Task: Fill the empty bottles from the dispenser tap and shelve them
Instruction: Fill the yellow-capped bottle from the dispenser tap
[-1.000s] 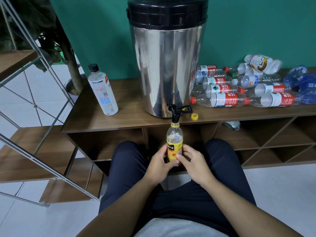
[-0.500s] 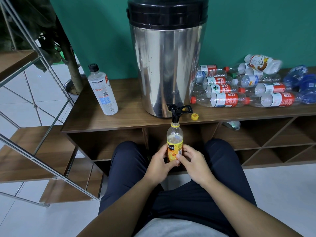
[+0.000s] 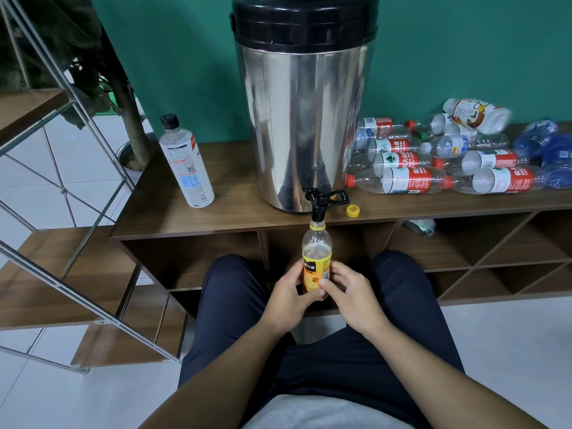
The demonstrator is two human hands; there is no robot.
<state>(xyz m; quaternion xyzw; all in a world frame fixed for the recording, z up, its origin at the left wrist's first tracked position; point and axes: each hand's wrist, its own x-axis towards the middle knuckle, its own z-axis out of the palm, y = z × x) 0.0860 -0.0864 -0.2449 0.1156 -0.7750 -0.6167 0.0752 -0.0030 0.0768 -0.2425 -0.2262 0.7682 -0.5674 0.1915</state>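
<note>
A small clear bottle with a yellow label (image 3: pixel 316 261) stands upright with its open mouth right under the black tap (image 3: pixel 318 202) of the tall steel dispenser (image 3: pixel 305 119). My left hand (image 3: pixel 286 297) and my right hand (image 3: pixel 348 294) both wrap its lower part, between my knees. Its yellow cap (image 3: pixel 353 210) lies on the wooden shelf top (image 3: pixel 235 212) beside the tap. A pile of empty bottles (image 3: pixel 433 162) with red and white labels lies on the shelf top to the right of the dispenser.
A tall capped bottle (image 3: pixel 185 162) stands on the shelf top left of the dispenser. Open cubbies (image 3: pixel 483 243) run below the top, one holding a lying bottle (image 3: pixel 419 226). A metal-framed wooden rack (image 3: pixel 62 274) stands to the left, with a potted plant behind.
</note>
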